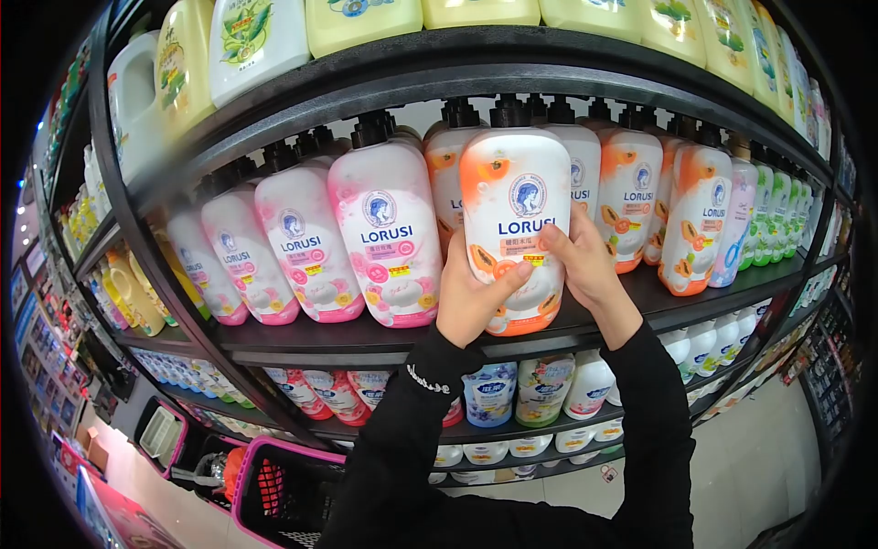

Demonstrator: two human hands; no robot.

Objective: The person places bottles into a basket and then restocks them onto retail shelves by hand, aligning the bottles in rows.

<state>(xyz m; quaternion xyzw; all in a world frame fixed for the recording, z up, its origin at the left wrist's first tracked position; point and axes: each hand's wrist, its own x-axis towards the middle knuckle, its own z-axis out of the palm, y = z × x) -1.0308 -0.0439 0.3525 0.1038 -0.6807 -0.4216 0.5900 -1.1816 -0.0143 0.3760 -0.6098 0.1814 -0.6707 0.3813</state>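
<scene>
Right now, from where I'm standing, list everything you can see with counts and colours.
Held pump bottle: one, white-orange, between both hands
Other papaya bottles: several, white-orange, behind and right
Rose bottles: several, pink-white, middle shelf, left
Green bottles: several, green-white, middle shelf, far right
Jugs: many, yellow or white, top shelf
Lower bottles: many, mixed colours, below
Rack: one, black, ahead
Basket: one nearest, black-pink, lower left
Sleeves: two, black
Left hand, right hand: on held bottle

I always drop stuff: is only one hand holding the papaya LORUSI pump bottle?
No, left hand and right hand grip opposite sides of the papaya LORUSI pump bottle.
</scene>
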